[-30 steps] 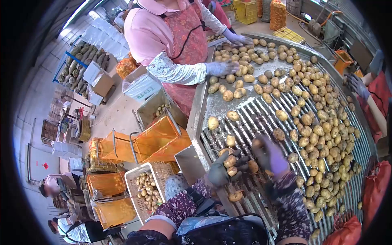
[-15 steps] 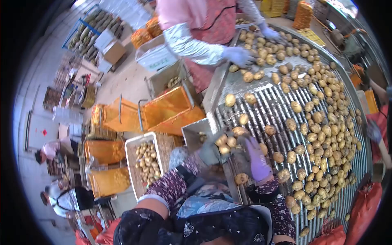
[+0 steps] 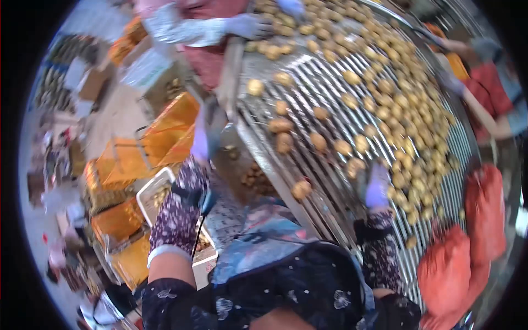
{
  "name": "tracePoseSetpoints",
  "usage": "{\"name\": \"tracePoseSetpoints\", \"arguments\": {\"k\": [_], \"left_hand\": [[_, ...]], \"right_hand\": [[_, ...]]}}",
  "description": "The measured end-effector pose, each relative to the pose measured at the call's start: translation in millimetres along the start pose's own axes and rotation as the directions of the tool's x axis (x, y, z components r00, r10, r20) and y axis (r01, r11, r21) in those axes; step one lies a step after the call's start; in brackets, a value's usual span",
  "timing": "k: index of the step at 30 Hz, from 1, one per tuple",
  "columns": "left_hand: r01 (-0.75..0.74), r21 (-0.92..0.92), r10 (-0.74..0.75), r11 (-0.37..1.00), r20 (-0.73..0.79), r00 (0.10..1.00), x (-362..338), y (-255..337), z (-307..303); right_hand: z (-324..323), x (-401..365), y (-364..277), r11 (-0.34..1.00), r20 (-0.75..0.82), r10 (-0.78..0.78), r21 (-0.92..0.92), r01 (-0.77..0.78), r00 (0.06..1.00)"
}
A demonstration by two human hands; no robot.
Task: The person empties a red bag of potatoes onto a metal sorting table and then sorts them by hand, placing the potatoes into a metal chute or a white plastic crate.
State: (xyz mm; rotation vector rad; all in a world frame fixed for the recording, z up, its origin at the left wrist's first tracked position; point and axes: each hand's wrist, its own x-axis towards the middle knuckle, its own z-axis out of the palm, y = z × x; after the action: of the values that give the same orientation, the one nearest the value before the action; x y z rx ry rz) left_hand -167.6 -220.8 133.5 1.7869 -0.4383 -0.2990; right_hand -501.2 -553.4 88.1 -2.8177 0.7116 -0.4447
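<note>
My left hand (image 3: pixel 206 132), in a purple-and-grey glove, is raised over the metal bin beside the sorting table; motion smears its fingers, so I cannot tell what it holds. My right hand (image 3: pixel 376 186), gloved the same way, is low over the ridged rollers (image 3: pixel 330 206). Its fingers are apart, with the tips right at a potato (image 3: pixel 355 166). Another potato (image 3: pixel 301 189) lies to its left, near the table's side rail. Several more potatoes (image 3: pixel 319 142) are scattered beyond, and a dense heap of potatoes (image 3: pixel 410 151) spreads along the right.
Potatoes (image 3: pixel 256 179) lie in a bin below the table's left edge. Orange mesh bags (image 3: pixel 170 124) and a white crate (image 3: pixel 144 199) stand to the left. A co-worker's gloved hand (image 3: pixel 248 26) is at the far end; another person's arm (image 3: pixel 484 113) reaches in from the right. Red sacks (image 3: pixel 445 269) stand at lower right.
My left hand has left the few potatoes near the table edge and swung left over the bin. My right hand has shifted right, farther over the rollers. The whole view has turned.
</note>
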Motion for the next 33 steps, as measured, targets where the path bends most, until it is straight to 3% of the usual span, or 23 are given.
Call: {"name": "tracePoseSetpoints", "arguments": {"k": [2,3,4,5,7,8,10,14,15,16,17,18,20,22,23,24,25,26,28,30,31,32,33], "left_hand": [[-0.056,-0.153,0.101,0.987,0.302,0.948,-45,2,68],[-0.046,-0.232,0.147,0.972,0.441,0.885,-68,4,102],[-0.673,0.107,0.463,0.732,0.648,0.605,-86,14,121],[-0.761,0.152,0.408,0.631,0.769,0.492,-105,18,140],[-0.818,0.186,0.185,0.544,0.924,0.333,-122,13,160],[-0.766,0.219,0.109,0.604,0.930,0.352,-120,8,159],[-0.651,0.302,-0.053,0.696,0.926,0.374,-94,16,149],[-0.808,0.430,0.137,0.404,0.844,0.518,-40,-15,117],[-0.701,0.523,-0.044,0.485,0.815,0.578,-25,19,116],[-0.762,0.457,0.189,0.460,0.788,0.586,-9,-20,104],[-0.727,0.493,0.134,0.478,0.777,0.615,4,-12,102],[-0.720,0.485,0.297,0.496,0.684,0.666,15,-18,97],[-0.625,0.635,0.336,0.454,0.527,0.780,22,-1,98],[-0.487,0.480,0.353,0.730,0.346,0.870,15,9,110],[-0.412,0.366,0.338,0.835,0.249,0.907,6,16,120],[-0.087,0.122,0.046,0.989,0.306,0.951,-14,46,129],[0.323,0.003,-0.295,0.946,0.420,0.859,-24,42,133],[0.401,-0.182,-0.263,0.898,0.508,0.820,-34,42,141],[0.600,-0.479,-0.245,0.640,0.613,0.751,-53,39,159],[0.717,-0.610,-0.281,0.338,0.661,0.696,-71,33,175],[0.747,-0.623,-0.307,0.232,0.682,0.664,-77,32,180],[0.774,-0.579,-0.353,0.257,0.689,0.633,-76,32,184],[0.797,-0.535,-0.396,0.281,0.691,0.604,-76,32,185]], "right_hand": [[-8,1,-35,0.982,0.167,0.128,0.116,-0.148,0.978],[-11,10,-56,0.686,0.312,0.105,0.665,-0.296,0.944],[12,4,-60,0.902,0.016,0.017,0.432,-0.022,1.000],[6,14,-72,0.853,0.197,-0.034,0.516,-0.074,0.980],[-2,25,-84,0.671,0.168,-0.182,0.741,-0.003,0.969],[-2,27,-85,0.583,0.150,-0.213,0.812,0.002,0.966],[-5,26,-67,0.805,0.143,-0.129,0.594,0.019,0.981],[6,-5,-29,0.949,0.345,-0.292,0.221,0.225,0.892],[14,2,-16,0.891,0.372,-0.379,0.396,0.225,0.848],[11,18,-7,0.914,0.410,-0.266,0.396,0.093,0.872],[1,39,0,0.920,0.450,-0.151,0.391,-0.042,0.880],[-7,60,4,0.908,0.488,-0.038,0.381,-0.174,0.872],[-15,96,8,0.998,0.204,-0.030,0.067,0.017,0.979],[2,122,16,0.990,0.359,-0.012,-0.125,0.061,0.933],[11,131,25,0.990,0.320,-0.102,-0.057,0.126,0.942],[23,138,37,0.980,0.276,-0.192,0.009,0.197,0.942],[40,149,54,0.986,0.356,-0.152,0.118,0.117,0.922],[24,155,41,0.987,0.401,-0.069,0.160,0.004,0.913],[-1,141,8,0.718,0.402,0.007,0.635,-0.284,0.916],[4,115,-24,0.649,0.441,-0.127,0.714,-0.261,0.889],[-9,106,-42,0.781,0.440,-0.214,0.613,-0.118,0.872],[-22,104,-54,0.870,0.448,-0.296,0.490,0.045,0.843],[-11,99,-55,0.935,0.452,-0.212,0.351,0.046,0.867]]}}
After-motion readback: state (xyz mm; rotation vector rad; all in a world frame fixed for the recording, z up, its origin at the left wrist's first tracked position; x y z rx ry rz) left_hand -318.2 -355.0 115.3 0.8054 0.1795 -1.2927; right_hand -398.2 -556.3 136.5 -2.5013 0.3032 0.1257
